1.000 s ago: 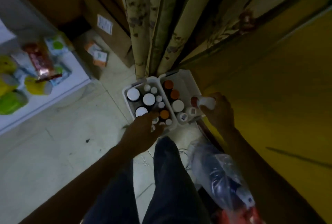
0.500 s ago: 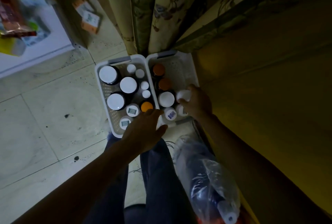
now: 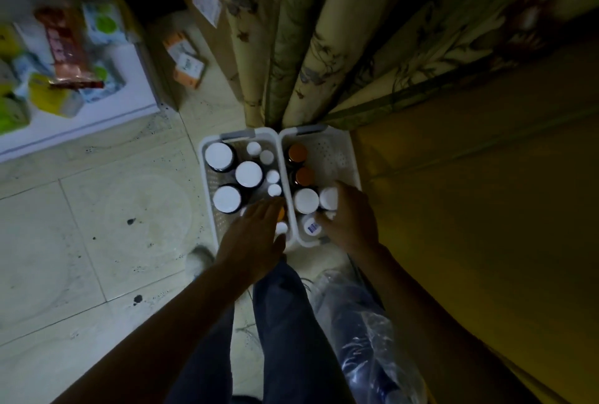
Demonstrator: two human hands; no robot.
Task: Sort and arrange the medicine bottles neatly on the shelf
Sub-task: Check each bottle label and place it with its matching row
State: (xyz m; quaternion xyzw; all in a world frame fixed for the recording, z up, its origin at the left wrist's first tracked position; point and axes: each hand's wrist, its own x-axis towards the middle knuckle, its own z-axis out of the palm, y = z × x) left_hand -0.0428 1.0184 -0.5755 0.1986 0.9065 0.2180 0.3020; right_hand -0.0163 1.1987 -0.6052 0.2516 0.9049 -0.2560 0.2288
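Now | left hand (image 3: 256, 235) spread over bottles (image 3: 248, 174) | right hand (image 3: 351, 217) grips white-capped bottle (image 3: 328, 197)

My left forearm (image 3: 162, 322) and right forearm (image 3: 421, 306) are bare along the whole length that shows. My left hand (image 3: 256, 235) and right hand (image 3: 351, 222) are bare as well. I wear plain dark blue-grey cloth trousers (image 3: 288, 322), both legs softly creased down their length. On my left foot is a pale, whitish rounded shoe (image 3: 198, 261). Only its toe shows, too blurred to tell its make.
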